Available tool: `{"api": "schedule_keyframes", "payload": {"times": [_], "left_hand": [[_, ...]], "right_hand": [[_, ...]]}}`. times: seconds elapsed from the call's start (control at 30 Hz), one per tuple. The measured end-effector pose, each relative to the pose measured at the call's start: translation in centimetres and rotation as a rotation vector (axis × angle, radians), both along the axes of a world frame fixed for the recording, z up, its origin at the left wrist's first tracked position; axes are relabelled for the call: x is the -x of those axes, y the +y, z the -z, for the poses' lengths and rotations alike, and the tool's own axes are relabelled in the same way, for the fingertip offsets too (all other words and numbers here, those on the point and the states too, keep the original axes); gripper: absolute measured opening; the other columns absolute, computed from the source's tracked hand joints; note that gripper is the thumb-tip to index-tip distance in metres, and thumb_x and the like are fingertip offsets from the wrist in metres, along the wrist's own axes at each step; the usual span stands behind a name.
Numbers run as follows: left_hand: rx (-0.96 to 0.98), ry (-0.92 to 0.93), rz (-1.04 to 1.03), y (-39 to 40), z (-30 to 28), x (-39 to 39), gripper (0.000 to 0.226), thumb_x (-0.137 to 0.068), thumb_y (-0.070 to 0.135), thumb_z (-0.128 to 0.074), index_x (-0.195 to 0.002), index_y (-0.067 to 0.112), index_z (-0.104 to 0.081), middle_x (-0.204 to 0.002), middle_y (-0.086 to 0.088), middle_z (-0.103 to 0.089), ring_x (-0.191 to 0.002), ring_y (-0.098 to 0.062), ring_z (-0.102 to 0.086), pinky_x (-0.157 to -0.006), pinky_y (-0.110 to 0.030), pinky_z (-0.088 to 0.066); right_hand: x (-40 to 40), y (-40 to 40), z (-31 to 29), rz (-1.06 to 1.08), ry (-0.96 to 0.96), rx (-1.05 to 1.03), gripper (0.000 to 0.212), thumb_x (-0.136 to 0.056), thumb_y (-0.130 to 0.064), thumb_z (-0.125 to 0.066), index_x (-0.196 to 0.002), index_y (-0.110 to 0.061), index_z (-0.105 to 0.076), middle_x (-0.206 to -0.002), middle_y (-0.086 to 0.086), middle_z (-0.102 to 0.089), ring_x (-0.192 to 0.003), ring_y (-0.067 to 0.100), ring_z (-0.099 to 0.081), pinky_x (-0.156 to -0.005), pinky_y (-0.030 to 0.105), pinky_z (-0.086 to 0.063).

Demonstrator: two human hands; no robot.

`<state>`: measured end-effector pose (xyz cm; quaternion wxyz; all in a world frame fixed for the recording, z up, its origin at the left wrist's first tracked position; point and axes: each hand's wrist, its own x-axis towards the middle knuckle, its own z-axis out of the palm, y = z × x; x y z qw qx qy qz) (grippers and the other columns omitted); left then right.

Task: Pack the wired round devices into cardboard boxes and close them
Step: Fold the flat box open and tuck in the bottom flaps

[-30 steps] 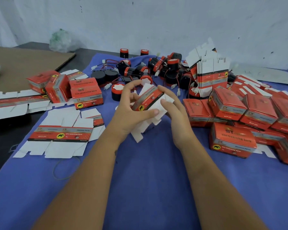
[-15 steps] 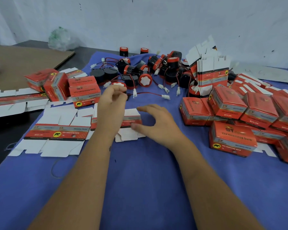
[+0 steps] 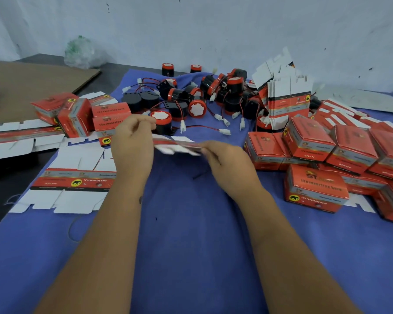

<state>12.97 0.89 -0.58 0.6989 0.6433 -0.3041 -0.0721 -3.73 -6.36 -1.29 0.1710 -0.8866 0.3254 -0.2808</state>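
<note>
A blue cloth [image 3: 191,234] covers the surface. Both hands hold a flat box [image 3: 176,146] edge-on at centre: left hand [image 3: 132,143] fingers curl round its left end, right hand [image 3: 227,164] fingers pinch its right. Devices [image 3: 197,96] heap at 12 o'clock, closed boxes [image 3: 315,189] at 3.

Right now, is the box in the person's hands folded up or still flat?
Still flat: the box blank shows as a thin edge-on sheet, held between the left hand and the right hand.
</note>
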Motion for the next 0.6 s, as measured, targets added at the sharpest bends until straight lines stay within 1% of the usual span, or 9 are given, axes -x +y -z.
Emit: {"api": "schedule_keyframes", "payload": {"times": [0.07,0.1,0.17,0.27,0.33,0.4,0.47,0.53,0.6], "left_hand": [[0.037,0.028,0.154,-0.2,-0.4,0.1,0.029,-0.09,0.025,-0.044,-0.101,0.032,-0.069,-0.109,0.016,-0.069,-0.11,0.0,-0.059,-0.095,-0.018,-0.043],[0.017,0.005,0.234,-0.6,-0.5,0.4,0.033,-0.091,0.029,-0.042,-0.112,0.034,-0.066,-0.122,0.016,-0.064,-0.119,0.001,-0.053,-0.1,-0.017,-0.038],[-0.051,-0.082,0.35,-1.3,0.0,1.5,0.036,-0.1,0.032,-0.036,-0.13,0.041,-0.053,-0.139,0.02,-0.048,-0.132,0.004,-0.038,-0.108,-0.018,-0.028],[-0.107,-0.149,0.426,-2.0,0.5,3.0,0.032,-0.108,0.038,-0.023,-0.136,0.054,-0.03,-0.16,0.015,-0.021,-0.148,-0.001,-0.013,-0.123,-0.033,-0.012],[-0.179,-0.295,0.431,-1.8,1.1,3.5,0.035,-0.107,0.04,-0.021,-0.139,0.053,-0.016,-0.165,0.012,-0.007,-0.15,-0.002,0.0,-0.124,-0.037,-0.003],[-0.219,-0.431,0.486,-1.2,1.9,3.8,0.04,-0.108,0.033,-0.023,-0.142,0.049,-0.007,-0.165,0.013,0.001,-0.149,0.0,0.009,-0.123,-0.031,0.003],[-0.205,-0.405,0.573,-1.5,1.9,3.8,0.048,-0.109,0.022,-0.027,-0.142,0.048,-0.003,-0.163,0.016,0.006,-0.148,0.002,0.013,-0.122,-0.026,0.005],[-0.289,-0.407,0.568,-2.9,0.9,3.6,0.066,-0.104,0.005,-0.037,-0.147,0.041,-0.002,-0.162,0.015,0.005,-0.15,-0.002,0.01,-0.121,-0.021,0.0],[-0.35,-0.401,0.581,-3.5,0.7,2.7,0.084,-0.096,-0.008,-0.048,-0.153,0.03,0.0,-0.163,0.011,0.007,-0.15,-0.007,0.007,-0.111,-0.007,-0.005]], "right_hand": [[0.1,-0.3,-0.1,0.108,-0.061,0.099,0.025,-0.102,-0.016,-0.047,-0.117,-0.011,-0.067,-0.113,0.009,-0.069,-0.1,0.034,-0.061,-0.08,0.047,-0.05],[0.2,-0.3,-0.1,0.153,-0.1,0.151,0.024,-0.101,-0.014,-0.048,-0.115,-0.009,-0.067,-0.109,0.012,-0.069,-0.095,0.038,-0.06,-0.077,0.049,-0.05],[0.3,-0.3,-0.1,0.224,-0.19,0.212,0.022,-0.1,-0.01,-0.049,-0.112,-0.006,-0.067,-0.097,0.014,-0.07,-0.084,0.04,-0.059,-0.07,0.05,-0.05],[0.5,-0.3,-0.2,0.31,-0.312,0.184,0.024,-0.102,-0.017,-0.047,-0.111,-0.009,-0.068,-0.083,0.011,-0.067,-0.075,0.034,-0.058,-0.065,0.046,-0.048],[0.4,-0.1,-0.3,0.305,-0.393,0.159,0.025,-0.103,-0.021,-0.047,-0.109,-0.01,-0.069,-0.078,0.009,-0.067,-0.071,0.029,-0.058,-0.064,0.045,-0.048],[0.1,0.4,-0.4,0.274,-0.494,0.124,0.024,-0.102,-0.021,-0.048,-0.108,-0.012,-0.07,-0.08,0.004,-0.069,-0.069,0.022,-0.058,-0.064,0.039,-0.048],[-0.2,0.6,-0.5,0.24,-0.575,0.062,0.024,-0.102,-0.02,-0.049,-0.109,-0.013,-0.071,-0.089,-0.002,-0.07,-0.075,0.014,-0.059,-0.067,0.028,-0.047],[-0.3,0.5,-0.4,0.225,-0.58,0.019,0.025,-0.102,-0.02,-0.048,-0.11,-0.011,-0.07,-0.097,-0.003,-0.07,-0.085,0.013,-0.06,-0.073,0.026,-0.047],[-0.3,0.3,-0.3,0.219,-0.584,0.026,0.025,-0.102,-0.017,-0.048,-0.11,-0.007,-0.069,-0.102,0.0,-0.069,-0.092,0.016,-0.06,-0.078,0.024,-0.046]]}}
